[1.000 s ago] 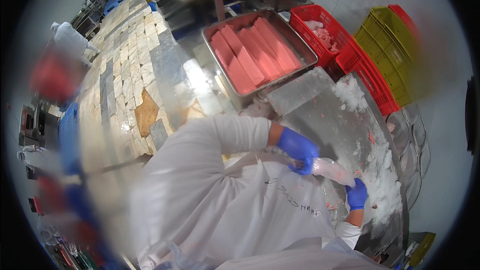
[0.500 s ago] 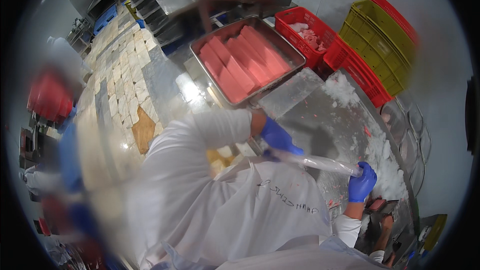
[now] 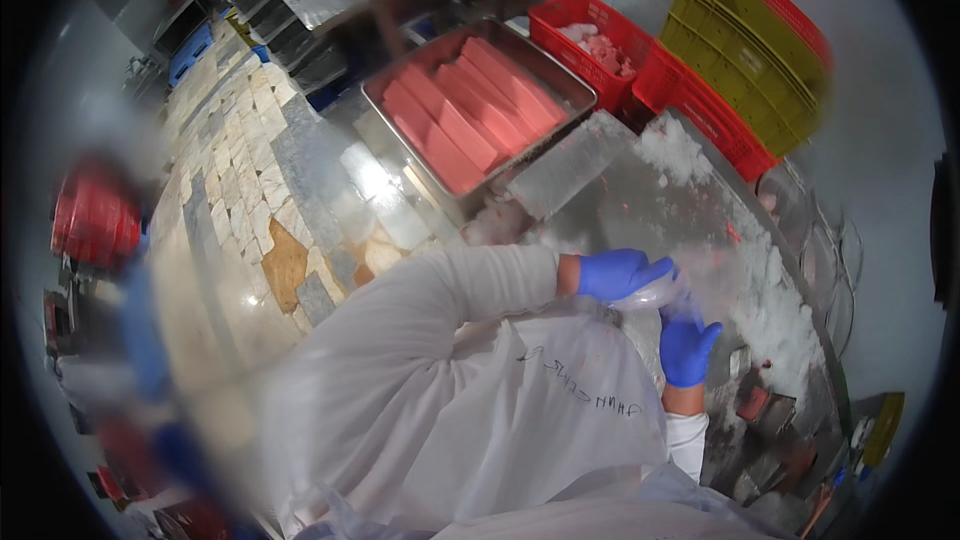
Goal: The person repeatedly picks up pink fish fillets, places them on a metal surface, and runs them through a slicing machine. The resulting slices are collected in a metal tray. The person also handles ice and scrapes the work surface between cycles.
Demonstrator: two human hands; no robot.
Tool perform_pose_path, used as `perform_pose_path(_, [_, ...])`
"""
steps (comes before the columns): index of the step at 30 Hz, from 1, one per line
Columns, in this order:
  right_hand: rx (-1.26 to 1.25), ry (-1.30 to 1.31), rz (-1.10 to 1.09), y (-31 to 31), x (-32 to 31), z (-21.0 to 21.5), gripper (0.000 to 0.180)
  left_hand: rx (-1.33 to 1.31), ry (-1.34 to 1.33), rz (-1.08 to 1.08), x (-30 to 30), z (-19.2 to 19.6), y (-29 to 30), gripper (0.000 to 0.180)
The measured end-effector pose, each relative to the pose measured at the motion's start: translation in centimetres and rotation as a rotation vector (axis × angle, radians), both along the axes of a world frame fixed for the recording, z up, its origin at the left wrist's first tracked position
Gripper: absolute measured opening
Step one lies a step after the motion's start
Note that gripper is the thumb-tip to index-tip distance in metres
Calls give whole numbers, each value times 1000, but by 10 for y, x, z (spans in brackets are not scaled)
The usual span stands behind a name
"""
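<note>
Over the table [image 3: 640, 215], the left hand [image 3: 614, 274] clasps plastic [image 3: 650, 294], grip unclear in the right hand [image 3: 686, 351].

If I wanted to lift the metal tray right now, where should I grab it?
Probably the metal tray's rim, on two opposite sides, reaching in from outside: the pink slabs lie close together inside, while the rim stands exposed around them.

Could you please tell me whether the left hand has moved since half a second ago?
Yes; the left hand has moved rightward, farther from the metal tray.
</note>
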State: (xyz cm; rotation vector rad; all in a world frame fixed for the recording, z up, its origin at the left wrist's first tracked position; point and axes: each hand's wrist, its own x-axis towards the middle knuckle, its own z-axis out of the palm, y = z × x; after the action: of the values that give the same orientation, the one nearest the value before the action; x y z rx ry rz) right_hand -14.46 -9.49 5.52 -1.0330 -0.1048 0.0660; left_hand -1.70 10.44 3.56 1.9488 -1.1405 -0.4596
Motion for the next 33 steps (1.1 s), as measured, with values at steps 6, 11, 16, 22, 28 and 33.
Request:
perform_pose_path(6, [-592, -53, -202, 14, -11, -14, 96, -136, 570, -304, -2, 4, -18, 36])
perform_pose_path(11, [-1375, -130, -452, -3, -13, -10, 36, -288, 86, -264, -20, 27, -31, 27])
perform_pose_path(16, [-1032, -177, -528, -1, -21, -16, 31, -264, -142, 82, -9, -4, -38, 37])
perform_pose_path(22, [-281, 211, -200, -25, -42, -10, 43, -100, 305, -67, 5, -30, -69, 46])
perform_pose_path(28, [-125, 261, -360, -61, -62, -18, 56, -114, 562, -307, -4, -65, -100, 50])
perform_pose_path(33, [-1312, -293, -645, -126, -94, 13, 67, -100, 677, -378, -21, -45, -126, 60])
